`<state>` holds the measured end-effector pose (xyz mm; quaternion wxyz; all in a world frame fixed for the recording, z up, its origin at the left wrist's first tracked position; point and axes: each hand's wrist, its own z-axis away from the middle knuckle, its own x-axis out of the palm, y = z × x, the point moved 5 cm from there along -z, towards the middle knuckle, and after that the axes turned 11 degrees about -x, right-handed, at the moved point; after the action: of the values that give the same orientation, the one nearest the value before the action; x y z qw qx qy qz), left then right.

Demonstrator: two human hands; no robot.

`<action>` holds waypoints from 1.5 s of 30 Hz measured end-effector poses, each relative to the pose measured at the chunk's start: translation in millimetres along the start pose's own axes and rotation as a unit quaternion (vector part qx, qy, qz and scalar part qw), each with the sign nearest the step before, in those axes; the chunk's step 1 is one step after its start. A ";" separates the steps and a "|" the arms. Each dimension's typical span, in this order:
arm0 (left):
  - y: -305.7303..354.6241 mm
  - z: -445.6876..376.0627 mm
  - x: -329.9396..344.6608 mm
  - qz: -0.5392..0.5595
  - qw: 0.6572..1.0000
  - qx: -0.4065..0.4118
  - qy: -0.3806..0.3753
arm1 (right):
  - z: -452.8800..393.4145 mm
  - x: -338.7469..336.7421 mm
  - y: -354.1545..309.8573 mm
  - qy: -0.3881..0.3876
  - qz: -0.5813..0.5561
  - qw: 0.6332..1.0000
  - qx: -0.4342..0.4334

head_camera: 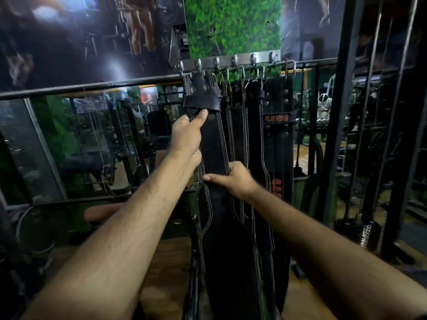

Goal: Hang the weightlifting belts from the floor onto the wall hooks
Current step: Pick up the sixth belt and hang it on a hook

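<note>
Hidden: we cannot see how the front belt (213,144) catches its hook, because its folded black buckle end covers the spot, at about 11 o'clock from centre.
Cut off: the belt's lower length runs out of the frame at 6 o'clock, so we cannot tell where it ends.
Hard to make out: the belts behind (251,135) overlap into one dark mass; we cannot count them, and only the orange-lettered belt (277,118) stands apart, at 1 o'clock.
Left hand (187,135): we grip the front belt's left edge just under the folded end, thumb pressed up against the fold, fingers wrapped behind and out of sight.
Right hand (233,180): lower down, near centre, we clasp the same belt across its width, fingers curled over its face, thumb at its right edge.
Task's thing: the front belt hangs upright from the left end of the hook rail (231,61), at 12 o'clock, beside the other hanging belts.
Surface: the metal rail is fixed at the foot of a green turf panel (233,26).
Room: a mirror (80,144) at 9 o'clock reflects gym equipment; dark posters sit above it, a black rack frame (342,112) stands at 3 o'clock, and the wooden floor (166,262) shows low down.
</note>
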<state>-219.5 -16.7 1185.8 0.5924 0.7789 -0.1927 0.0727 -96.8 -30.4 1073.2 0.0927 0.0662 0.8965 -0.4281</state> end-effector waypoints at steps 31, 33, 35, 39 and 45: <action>34.0 -24.5 1.4 -0.014 0.998 -0.009 0.067 | 15.7 -6.9 43.3 -0.141 0.129 0.975 0.110; 35.4 -23.6 2.7 -0.014 0.999 -0.004 0.053 | -10.2 -12.2 10.0 -0.039 0.056 0.997 0.037; 32.8 -17.8 8.3 -0.029 0.999 0.011 0.028 | -34.9 -16.2 -27.0 0.015 0.038 0.998 -0.042; 33.2 -17.4 8.2 -0.040 0.998 0.049 0.008 | -58.1 -19.2 -66.1 0.032 0.012 0.993 -0.116; -19.5 -1.4 -3.5 -0.048 0.996 0.071 -0.005 | -82.2 -29.2 -84.0 0.159 -0.004 0.972 -0.175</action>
<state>-215.1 -10.3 1167.6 0.5374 0.8276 -0.1528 0.0540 -94.1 -19.9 1193.8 -0.0422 0.1128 0.9610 -0.2488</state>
